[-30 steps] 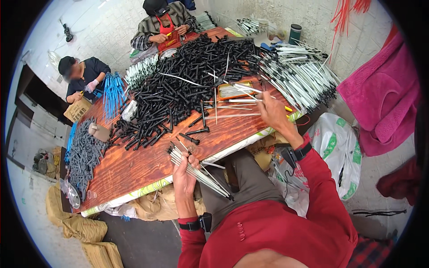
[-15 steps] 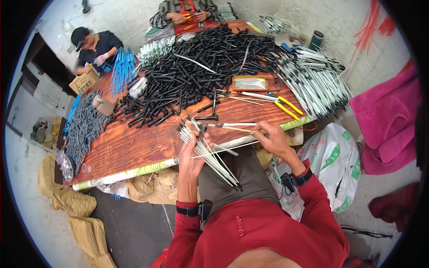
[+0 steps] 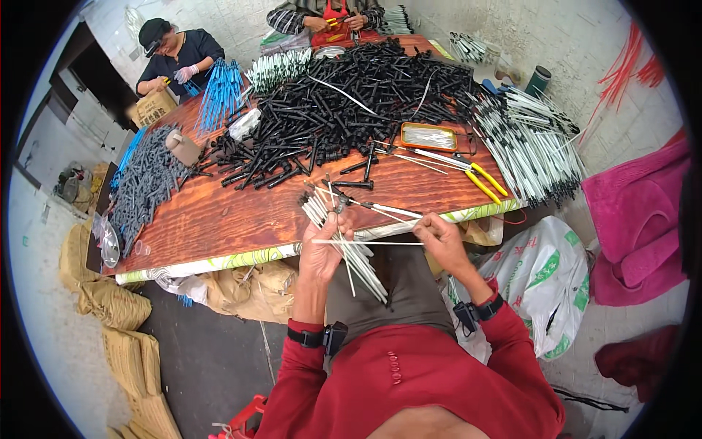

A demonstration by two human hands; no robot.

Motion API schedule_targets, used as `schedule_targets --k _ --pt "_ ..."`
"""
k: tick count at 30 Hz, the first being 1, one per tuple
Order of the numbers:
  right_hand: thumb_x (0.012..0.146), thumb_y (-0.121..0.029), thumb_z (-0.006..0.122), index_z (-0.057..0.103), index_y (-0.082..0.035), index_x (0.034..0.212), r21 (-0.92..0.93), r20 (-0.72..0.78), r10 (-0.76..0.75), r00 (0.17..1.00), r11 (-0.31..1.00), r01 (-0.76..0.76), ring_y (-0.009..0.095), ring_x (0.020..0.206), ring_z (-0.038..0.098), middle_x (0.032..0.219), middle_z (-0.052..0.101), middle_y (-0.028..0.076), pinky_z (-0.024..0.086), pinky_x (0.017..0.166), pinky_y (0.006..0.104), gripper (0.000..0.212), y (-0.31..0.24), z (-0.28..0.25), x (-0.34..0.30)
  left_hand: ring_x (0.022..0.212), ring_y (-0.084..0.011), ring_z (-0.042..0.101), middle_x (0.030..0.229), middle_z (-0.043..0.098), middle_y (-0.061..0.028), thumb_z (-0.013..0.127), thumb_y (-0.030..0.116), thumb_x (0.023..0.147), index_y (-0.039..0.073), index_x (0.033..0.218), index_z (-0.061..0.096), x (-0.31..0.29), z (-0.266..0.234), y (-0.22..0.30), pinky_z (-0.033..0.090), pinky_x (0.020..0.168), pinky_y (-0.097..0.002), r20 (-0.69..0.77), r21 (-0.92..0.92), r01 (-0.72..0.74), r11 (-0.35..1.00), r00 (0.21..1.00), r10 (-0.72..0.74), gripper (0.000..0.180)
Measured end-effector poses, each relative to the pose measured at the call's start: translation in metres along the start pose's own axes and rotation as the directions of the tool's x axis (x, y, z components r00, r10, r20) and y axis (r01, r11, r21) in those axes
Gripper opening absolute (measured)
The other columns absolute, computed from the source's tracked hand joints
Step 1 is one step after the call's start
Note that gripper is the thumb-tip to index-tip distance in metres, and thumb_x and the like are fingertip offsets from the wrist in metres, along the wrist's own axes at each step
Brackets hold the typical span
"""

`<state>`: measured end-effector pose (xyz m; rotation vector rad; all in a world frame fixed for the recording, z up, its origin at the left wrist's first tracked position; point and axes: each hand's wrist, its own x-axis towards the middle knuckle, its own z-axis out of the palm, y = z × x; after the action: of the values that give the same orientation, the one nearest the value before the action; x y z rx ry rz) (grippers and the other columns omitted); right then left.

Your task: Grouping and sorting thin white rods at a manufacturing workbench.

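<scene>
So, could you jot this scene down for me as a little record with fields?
Left hand: gripping a bundle of thin white sticks, some black-tipped
Right hand: fingers pinching a thin white stick extending toward the other hand
Work surface: reddish-brown wooden table heaped with black rod-like pieces
Tool: pliers with yellow handles, lying near the front edge
Others: person in dark top; person in red apron

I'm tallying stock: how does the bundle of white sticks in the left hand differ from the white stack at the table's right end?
The bundle is gripped in the left hand; the stack lies on the table. The bundle has far fewer pieces than the stack. Both show slim white lengths with some dark ends.
</scene>
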<state>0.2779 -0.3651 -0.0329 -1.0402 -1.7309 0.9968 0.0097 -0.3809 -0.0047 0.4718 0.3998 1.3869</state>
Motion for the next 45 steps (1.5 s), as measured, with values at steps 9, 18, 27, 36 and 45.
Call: schedule_targets --k 9,18,27,36,45 --pt "0.100 -0.022 0.057 0.056 -0.004 0.112 0.542 0.278 0.244 0.929 0.758 -0.362 0.003 0.070 0.043 0.084 0.051 -0.006 0.037 0.060 0.0209 0.021 -0.009 0.034 -0.018 0.090 -0.0160 0.057 0.108 0.059 -0.0069 0.061 0.003 0.094 0.006 0.122 0.052 0.013 0.023 -0.029 0.049 0.081 -0.0323 -0.115 0.116 -0.245 0.963 0.959 0.258 0.029" --pt "0.102 -0.025 0.051 0.058 -0.007 0.105 0.452 0.413 0.320 0.852 0.741 -0.497 0.009 0.057 0.046 0.072 0.053 -0.003 0.036 0.053 0.0238 0.019 -0.004 0.015 -0.018 0.099 -0.0168 0.058 0.115 0.058 -0.0053 0.059 0.003 0.096 0.009 0.130 0.048 0.027 0.033 -0.032 0.049 0.088 -0.0364 -0.134 0.237 -0.088 0.968 0.983 0.122 0.037" --pt "0.101 -0.036 0.047 0.058 -0.008 0.104 -0.199 0.231 0.237 0.944 0.961 -0.192 0.038 0.072 0.062 0.074 0.060 0.016 0.047 0.065 0.0458 0.031 -0.011 0.006 -0.025 0.092 -0.0167 0.060 0.103 0.059 -0.0022 0.061 0.005 0.095 0.012 0.128 0.048 0.043 0.028 -0.040 0.054 0.084 -0.0391 -0.180 0.281 -0.098 0.955 0.972 0.153 0.036" --pt "0.086 -0.027 0.061 0.061 -0.006 0.086 -0.678 0.228 -0.067 0.971 0.705 0.208 0.036 0.079 0.062 0.086 0.061 0.015 0.049 0.064 0.0477 0.021 0.006 -0.113 0.074 0.077 -0.0125 0.056 0.093 0.059 -0.0014 0.058 0.010 0.098 0.010 0.124 0.052 0.034 0.008 -0.019 0.049 0.071 -0.0289 -0.269 0.187 -0.053 0.981 0.958 0.103 0.026" --pt "0.077 -0.012 0.068 0.060 -0.009 0.081 -0.915 -0.055 -0.380 0.923 0.390 0.106 0.033 0.081 0.057 0.088 0.055 0.010 0.049 0.064 0.0448 0.010 0.064 -0.143 0.131 0.071 -0.0093 0.049 0.087 0.056 -0.0007 0.056 0.011 0.098 0.007 0.118 0.056 0.007 0.040 0.001 0.045 0.064 -0.0241 -0.175 0.186 0.045 0.982 0.985 -0.012 0.020"
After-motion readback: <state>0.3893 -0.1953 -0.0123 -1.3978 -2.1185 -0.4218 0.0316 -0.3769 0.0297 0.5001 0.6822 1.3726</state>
